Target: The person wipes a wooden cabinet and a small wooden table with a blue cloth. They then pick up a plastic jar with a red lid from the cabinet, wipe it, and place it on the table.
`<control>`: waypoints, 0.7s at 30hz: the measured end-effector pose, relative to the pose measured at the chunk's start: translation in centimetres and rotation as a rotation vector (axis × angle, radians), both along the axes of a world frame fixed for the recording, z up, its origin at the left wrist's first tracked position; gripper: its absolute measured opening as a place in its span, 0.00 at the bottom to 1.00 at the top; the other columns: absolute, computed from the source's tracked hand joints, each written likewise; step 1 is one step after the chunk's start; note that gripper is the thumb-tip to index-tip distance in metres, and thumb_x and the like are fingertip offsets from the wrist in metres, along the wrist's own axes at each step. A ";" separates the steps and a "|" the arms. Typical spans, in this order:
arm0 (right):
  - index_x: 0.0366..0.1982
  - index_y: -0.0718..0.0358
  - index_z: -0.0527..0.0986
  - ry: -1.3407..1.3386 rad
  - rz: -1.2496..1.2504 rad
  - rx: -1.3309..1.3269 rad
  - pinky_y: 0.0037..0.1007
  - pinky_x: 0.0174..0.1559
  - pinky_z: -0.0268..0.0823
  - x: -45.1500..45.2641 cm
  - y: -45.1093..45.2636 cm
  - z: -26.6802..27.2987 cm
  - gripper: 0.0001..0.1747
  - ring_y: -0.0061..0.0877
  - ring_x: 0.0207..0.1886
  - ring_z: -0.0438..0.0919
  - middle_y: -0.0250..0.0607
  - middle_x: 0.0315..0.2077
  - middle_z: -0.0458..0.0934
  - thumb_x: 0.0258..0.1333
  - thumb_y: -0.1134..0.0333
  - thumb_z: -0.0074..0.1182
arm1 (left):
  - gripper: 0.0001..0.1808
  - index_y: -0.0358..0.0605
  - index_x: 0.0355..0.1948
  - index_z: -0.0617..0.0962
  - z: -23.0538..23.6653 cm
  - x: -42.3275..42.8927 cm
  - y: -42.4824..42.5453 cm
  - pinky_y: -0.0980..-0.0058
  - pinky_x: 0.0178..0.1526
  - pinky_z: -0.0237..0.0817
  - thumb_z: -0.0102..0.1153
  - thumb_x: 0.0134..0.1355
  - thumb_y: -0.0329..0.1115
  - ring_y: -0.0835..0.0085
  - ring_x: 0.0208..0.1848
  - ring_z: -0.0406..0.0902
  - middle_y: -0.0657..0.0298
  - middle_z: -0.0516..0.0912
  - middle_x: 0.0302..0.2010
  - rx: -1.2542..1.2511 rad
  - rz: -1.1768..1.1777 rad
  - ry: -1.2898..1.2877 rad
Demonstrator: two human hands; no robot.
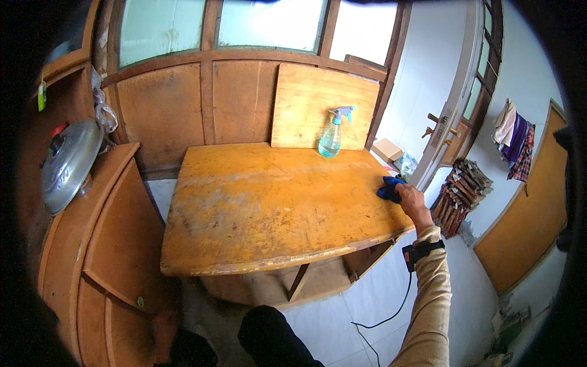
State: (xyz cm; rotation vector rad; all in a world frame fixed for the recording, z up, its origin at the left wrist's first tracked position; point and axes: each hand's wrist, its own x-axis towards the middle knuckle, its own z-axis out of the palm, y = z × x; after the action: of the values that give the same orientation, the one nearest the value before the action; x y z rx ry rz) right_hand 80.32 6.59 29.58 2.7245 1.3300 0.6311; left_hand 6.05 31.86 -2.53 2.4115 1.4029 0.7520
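My right hand [412,202] is at the right edge of a worn wooden table [275,197], its fingers closed on a dark blue cloth [390,189] that lies against the tabletop. A clear spray bottle [329,141] with a grey and turquoise trigger head and bluish liquid stands at the table's back edge. Behind the bottle, a light wooden board [302,101] leans upright on the wood-panelled wall. The tabletop shows scuffs and dark stains. My left hand is out of view.
At left, a metal lid [72,167] rests on a wooden cabinet [110,220]. Right of the table are an open door with a brass handle [433,118], a cardboard box [387,150], stacked wood pieces [461,192] and hanging cloths [516,137]. A black cable [390,319] hangs below my wrist.
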 end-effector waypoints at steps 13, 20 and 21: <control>0.46 0.56 0.73 -0.067 -0.085 0.205 0.47 0.42 0.72 8.3 10.3 4.5 0.19 0.48 0.44 0.80 0.48 0.38 0.81 0.50 0.73 0.58 | 0.10 0.37 0.31 0.84 4.7 1.5 -1.1 0.57 0.34 0.71 0.55 0.56 0.33 0.51 0.28 0.79 0.47 0.82 0.27 -0.199 0.149 0.073; 0.48 0.58 0.75 0.442 -0.171 -0.146 0.44 0.33 0.74 7.0 12.1 3.0 0.27 0.39 0.37 0.82 0.50 0.38 0.81 0.43 0.82 0.61 | 0.09 0.39 0.31 0.84 4.5 1.4 -1.6 0.56 0.35 0.71 0.58 0.54 0.32 0.52 0.31 0.80 0.48 0.83 0.28 -0.198 0.173 -0.008; 0.48 0.58 0.75 0.425 -0.173 -0.182 0.43 0.32 0.75 6.5 12.4 3.2 0.26 0.39 0.36 0.83 0.50 0.38 0.81 0.43 0.82 0.61 | 0.09 0.39 0.31 0.84 4.2 1.5 -1.5 0.56 0.35 0.71 0.58 0.54 0.32 0.52 0.30 0.80 0.49 0.83 0.28 -0.185 0.170 -0.014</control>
State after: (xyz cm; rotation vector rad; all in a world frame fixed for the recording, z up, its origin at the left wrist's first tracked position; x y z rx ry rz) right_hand 86.77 18.97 32.83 2.8725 1.1241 -0.0870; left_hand 7.50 30.37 1.69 2.1647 1.6114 0.6435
